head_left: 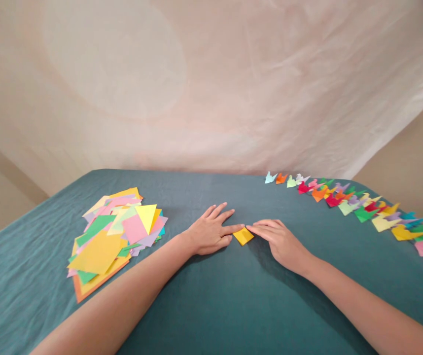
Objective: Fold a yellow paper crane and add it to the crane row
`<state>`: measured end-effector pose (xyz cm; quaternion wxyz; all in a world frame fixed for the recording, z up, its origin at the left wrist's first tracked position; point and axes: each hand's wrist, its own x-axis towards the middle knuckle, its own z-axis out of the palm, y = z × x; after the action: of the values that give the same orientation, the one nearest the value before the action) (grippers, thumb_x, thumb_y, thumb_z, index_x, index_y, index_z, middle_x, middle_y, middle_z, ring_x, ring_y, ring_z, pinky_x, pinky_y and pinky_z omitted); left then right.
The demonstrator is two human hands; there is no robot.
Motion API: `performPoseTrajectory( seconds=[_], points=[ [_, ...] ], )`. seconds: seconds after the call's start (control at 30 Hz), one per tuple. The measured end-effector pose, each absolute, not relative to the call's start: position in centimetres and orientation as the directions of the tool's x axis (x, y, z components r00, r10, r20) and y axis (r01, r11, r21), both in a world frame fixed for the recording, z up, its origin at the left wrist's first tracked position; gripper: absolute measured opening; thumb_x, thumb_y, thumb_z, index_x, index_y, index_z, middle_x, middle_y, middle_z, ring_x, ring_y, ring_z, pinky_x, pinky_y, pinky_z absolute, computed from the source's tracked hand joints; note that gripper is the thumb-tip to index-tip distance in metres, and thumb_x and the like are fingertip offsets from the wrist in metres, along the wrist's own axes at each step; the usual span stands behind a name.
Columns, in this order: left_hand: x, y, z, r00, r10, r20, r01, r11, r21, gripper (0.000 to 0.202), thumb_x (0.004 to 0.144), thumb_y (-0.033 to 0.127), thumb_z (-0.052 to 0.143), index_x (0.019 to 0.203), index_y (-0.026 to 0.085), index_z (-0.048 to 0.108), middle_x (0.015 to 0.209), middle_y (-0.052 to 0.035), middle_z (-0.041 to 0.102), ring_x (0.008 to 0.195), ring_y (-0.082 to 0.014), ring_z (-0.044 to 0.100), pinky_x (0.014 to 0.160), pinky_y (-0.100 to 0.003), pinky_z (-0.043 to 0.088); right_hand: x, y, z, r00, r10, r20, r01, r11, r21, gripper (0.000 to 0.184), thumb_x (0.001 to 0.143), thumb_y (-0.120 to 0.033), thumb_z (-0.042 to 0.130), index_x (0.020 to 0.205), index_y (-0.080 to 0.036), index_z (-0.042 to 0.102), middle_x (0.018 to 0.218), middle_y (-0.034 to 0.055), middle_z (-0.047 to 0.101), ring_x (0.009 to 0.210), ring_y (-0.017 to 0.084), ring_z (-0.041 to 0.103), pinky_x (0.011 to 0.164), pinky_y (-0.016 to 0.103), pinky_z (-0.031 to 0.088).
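A small folded yellow origami paper (243, 236) lies on the table between my hands, one corner toward me. My left hand (213, 230) rests flat on the cloth to its left, fingers spread, with the index fingertip on the paper's upper edge. From the right, my right hand (280, 241) reaches in with its fingers stretched out close together, their tips at the paper's upper right corner. The right thumb is hardly visible, and neither hand is wrapped around the paper.
A loose pile of coloured paper sheets (100, 251) lies on the left of the green tablecloth (204, 305). Rows of folded paper cranes (365, 212) stand along the right and back edge. A pale cloth (211, 98) hangs behind the table.
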<state>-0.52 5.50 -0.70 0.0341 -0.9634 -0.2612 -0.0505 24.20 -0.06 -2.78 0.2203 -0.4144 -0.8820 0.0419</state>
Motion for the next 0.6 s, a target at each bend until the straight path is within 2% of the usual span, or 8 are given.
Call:
performPoseTrajectory(
  seconds=[0.13, 0.33, 0.6],
  points=[
    [-0.49, 5.44, -0.63, 0.858, 0.503, 0.109, 0.509, -0.859, -0.045, 0.045, 0.092, 0.039, 0.035, 0.136, 0.041, 0.028, 0.145, -0.0012, 0.027, 0.135, -0.029, 0.012, 0.106, -0.05, 0.016, 23.71, -0.13, -2.82, -0.571, 0.75, 0.334, 0.731, 0.65, -0.208, 0.046, 0.083, -0.002, 0.037, 0.121, -0.02, 0.056, 0.117, 0.009, 0.06, 0.106, 0.021, 0.05, 0.085, 0.038, 0.039],
    [-0.42, 5.4, -0.5, 0.86, 0.497, 0.116, 0.506, -0.86, -0.065, 0.045, 0.092, 0.039, 0.036, 0.136, 0.04, 0.029, 0.144, -0.0029, 0.028, 0.135, -0.0296, 0.013, 0.105, -0.05, 0.018, 23.27, -0.03, -2.79, -0.586, 0.757, 0.288, 0.747, 0.643, -0.169, 0.049, 0.082, 0.0, 0.039, 0.124, -0.021, 0.054, 0.116, 0.0106, 0.058, 0.106, 0.022, 0.049, 0.084, 0.038, 0.039],
    [-0.31, 5.34, -0.38, 0.849, 0.515, 0.118, 0.525, -0.848, -0.073, 0.043, 0.093, 0.038, 0.033, 0.135, 0.041, 0.031, 0.143, -0.0027, 0.031, 0.135, -0.0291, 0.013, 0.105, -0.05, 0.017, 24.16, -0.3, -2.24, -0.595, 0.763, 0.253, 0.737, 0.644, -0.206, 0.044, 0.085, -0.003, 0.038, 0.115, -0.026, 0.061, 0.115, 0.0082, 0.059, 0.105, 0.021, 0.052, 0.088, 0.039, 0.039]
  ],
)
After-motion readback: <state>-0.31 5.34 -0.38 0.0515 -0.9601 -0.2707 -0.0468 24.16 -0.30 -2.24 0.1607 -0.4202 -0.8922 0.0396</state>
